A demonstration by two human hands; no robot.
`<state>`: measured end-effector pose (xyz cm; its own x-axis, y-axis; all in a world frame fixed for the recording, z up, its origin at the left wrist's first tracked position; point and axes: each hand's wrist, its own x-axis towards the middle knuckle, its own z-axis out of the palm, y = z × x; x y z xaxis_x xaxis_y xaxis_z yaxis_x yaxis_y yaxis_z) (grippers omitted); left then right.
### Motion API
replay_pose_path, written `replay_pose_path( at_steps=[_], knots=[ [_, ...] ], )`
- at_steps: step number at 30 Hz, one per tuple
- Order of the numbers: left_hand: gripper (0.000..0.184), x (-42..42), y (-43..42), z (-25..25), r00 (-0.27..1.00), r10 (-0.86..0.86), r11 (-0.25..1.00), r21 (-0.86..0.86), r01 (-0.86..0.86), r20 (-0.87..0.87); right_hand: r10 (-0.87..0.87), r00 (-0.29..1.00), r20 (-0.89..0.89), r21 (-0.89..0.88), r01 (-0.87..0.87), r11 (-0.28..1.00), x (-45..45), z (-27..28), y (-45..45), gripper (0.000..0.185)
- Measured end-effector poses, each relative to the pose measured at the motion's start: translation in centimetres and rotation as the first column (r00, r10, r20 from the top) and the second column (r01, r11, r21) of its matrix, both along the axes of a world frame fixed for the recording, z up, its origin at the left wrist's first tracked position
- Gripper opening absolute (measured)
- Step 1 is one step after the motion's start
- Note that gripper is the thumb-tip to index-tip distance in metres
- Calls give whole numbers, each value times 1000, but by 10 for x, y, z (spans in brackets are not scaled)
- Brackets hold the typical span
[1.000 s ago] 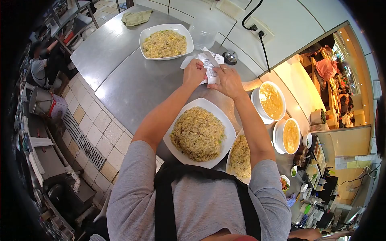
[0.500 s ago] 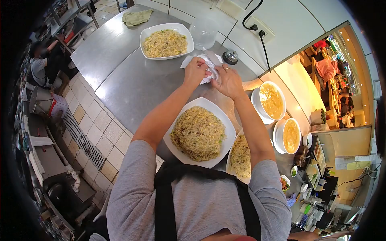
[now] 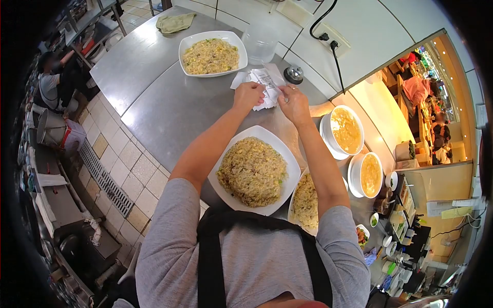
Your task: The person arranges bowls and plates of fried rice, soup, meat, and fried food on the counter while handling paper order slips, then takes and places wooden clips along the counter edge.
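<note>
In the head view, the right hand (image 3: 295, 105) has shifted a little to the right compared with half a second ago, so the gap between the two hands is wider and more of the printed face of the paper slips (image 3: 265, 82) shows. The left hand (image 3: 249, 96) stays at nearly the same spot, thumb and fingers bunched and pinching the slips' left side, while the right thumb and forefinger pinch their right edge; which sheet each one holds is hard to tell at this size. The slips are at the far part of the steel table (image 3: 154, 97), just left of the call bell (image 3: 293, 74) and on the near side of a clear plastic container (image 3: 259, 43). A dish of fried rice (image 3: 211, 55) stands far left, with a green cloth (image 3: 175, 23) beyond it. Near the person's chest sits a heaped rice plate (image 3: 254, 172); right of it, the right arm covers part of another rice plate (image 3: 306, 205), and two soup bowls (image 3: 346, 131) stand farther right
</note>
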<state>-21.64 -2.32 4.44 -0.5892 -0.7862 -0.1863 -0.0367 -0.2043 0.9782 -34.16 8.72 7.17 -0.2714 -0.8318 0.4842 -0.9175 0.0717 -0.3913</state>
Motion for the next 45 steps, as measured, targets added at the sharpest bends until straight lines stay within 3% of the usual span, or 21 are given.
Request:
replay_pose_path(
  at_steps=[8,14,20,23,28,38,45],
  knots=[
    [17,-14,-3,-11,988,-98,995,33,95,121,-123,991,-54,-95,118,989,0,2,-2,13],
    [17,-11,1,-10,995,-78,997,19,77,60,-197,980,17,-68,197,978,-3,-3,-3,13],
    [18,-7,-3,7,994,-111,988,104,110,0,-101,977,-188,-45,94,995,7,3,2,18],
    [20,-4,-6,17,985,-173,983,68,173,-10,-107,973,-207,16,113,994,16,8,2,18],
    [19,3,-9,6,991,-136,987,94,133,23,-200,967,-155,86,215,973,5,1,-4,17],
    [21,14,-4,7,992,-119,980,167,110,44,-176,983,-54,50,178,983,1,-1,-5,15],
    [18,4,-5,-2,999,-40,999,-15,40,32,-156,988,19,61,155,986,1,-4,-4,15]
  ],
)
